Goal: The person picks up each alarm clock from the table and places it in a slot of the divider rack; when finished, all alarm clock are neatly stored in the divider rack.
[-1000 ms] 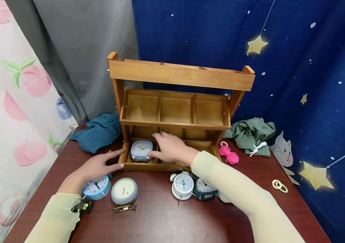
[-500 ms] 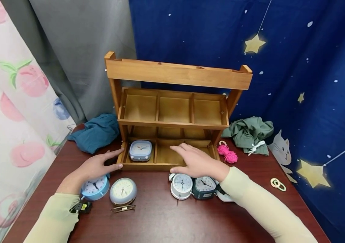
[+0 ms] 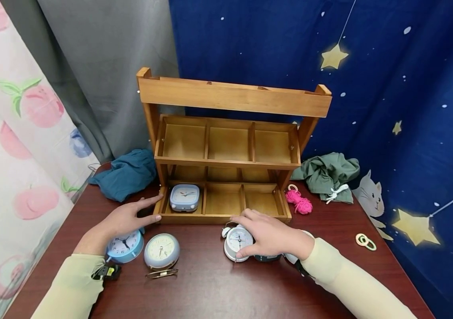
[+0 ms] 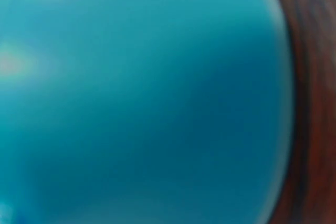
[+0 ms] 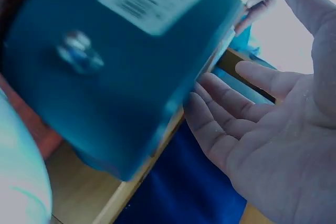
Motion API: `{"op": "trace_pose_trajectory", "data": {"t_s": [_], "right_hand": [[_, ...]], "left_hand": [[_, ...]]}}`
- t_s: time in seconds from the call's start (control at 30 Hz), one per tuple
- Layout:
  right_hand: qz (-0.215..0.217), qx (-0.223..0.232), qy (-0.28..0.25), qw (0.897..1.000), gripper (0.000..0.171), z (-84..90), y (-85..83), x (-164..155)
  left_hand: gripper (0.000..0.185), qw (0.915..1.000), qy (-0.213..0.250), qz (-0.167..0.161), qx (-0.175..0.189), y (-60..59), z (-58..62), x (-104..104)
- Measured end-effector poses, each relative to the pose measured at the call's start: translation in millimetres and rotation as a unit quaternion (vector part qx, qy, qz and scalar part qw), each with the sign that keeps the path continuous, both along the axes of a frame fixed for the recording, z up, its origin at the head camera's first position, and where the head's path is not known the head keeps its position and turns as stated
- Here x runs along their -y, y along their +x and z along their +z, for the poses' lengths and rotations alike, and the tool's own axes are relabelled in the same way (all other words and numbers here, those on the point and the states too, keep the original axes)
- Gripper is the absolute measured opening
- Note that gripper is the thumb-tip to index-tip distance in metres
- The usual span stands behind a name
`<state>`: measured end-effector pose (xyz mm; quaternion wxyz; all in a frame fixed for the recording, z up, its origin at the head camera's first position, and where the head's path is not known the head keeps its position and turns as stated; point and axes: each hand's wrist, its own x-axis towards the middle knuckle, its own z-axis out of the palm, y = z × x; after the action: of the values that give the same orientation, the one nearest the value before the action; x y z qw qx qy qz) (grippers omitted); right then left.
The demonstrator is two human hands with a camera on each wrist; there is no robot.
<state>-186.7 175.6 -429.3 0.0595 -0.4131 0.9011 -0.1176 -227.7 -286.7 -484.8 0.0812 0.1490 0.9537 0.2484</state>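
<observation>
Fingers of my right hand (image 3: 272, 235) lie spread and relaxed over the white twin-bell alarm clock (image 3: 237, 243), thumb against its lower rim, nothing pinched that I can see; that clock stands just in front of the wooden organizer (image 3: 226, 146), at its middle. My left hand (image 3: 124, 219) rests flat with straight fingers, their tips touching the organizer's front left corner.

Inside the organizer's lowest left compartment lies a square pale-blue clock (image 3: 185, 197). Left of the white clock, in front of the organizer, sit a round grey-blue clock (image 3: 161, 251) and a bright blue clock (image 3: 125, 246), the latter partly under my left wrist.

From the right wrist view I get what the head view hides: the open palm with loosely bent fingers (image 5: 231, 103) beside the back of a dark teal clock (image 5: 121, 61), label and knob blurred. The left wrist view is only a blue blur against a strip of brown.

Everything stands on a dark red-brown table (image 3: 210, 288). Beside the organizer lie a teal cloth (image 3: 126, 173) on the left, a green cloth (image 3: 327, 175) and pink yarn (image 3: 300, 203) on the right. A starry blue curtain (image 3: 389, 88) hangs behind.
</observation>
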Motion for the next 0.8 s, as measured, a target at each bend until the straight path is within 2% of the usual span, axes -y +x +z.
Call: {"op": "trace_pose_trajectory", "data": {"t_s": [0.27, 0.5, 0.8], "right_hand": [[-0.002, 0.009, 0.015, 1.000, 0.091, -15.9, 1.2, 2.5], [0.012, 0.009, 0.016, 1.000, 0.091, -22.6, -2.5, 5.8], [0.006, -0.019, 0.024, 1.000, 0.085, -27.2, -0.4, 12.0]], "left_hand": [[0.089, 1.0000, 0.006, -0.004, 0.001, 1.6, 1.5, 0.1], [0.089, 1.0000, 0.001, 0.000, 0.001, 1.6, 1.6, -0.9], [0.089, 1.0000, 0.002, 0.000, -0.002, 0.5, 0.1, 0.6]]}}
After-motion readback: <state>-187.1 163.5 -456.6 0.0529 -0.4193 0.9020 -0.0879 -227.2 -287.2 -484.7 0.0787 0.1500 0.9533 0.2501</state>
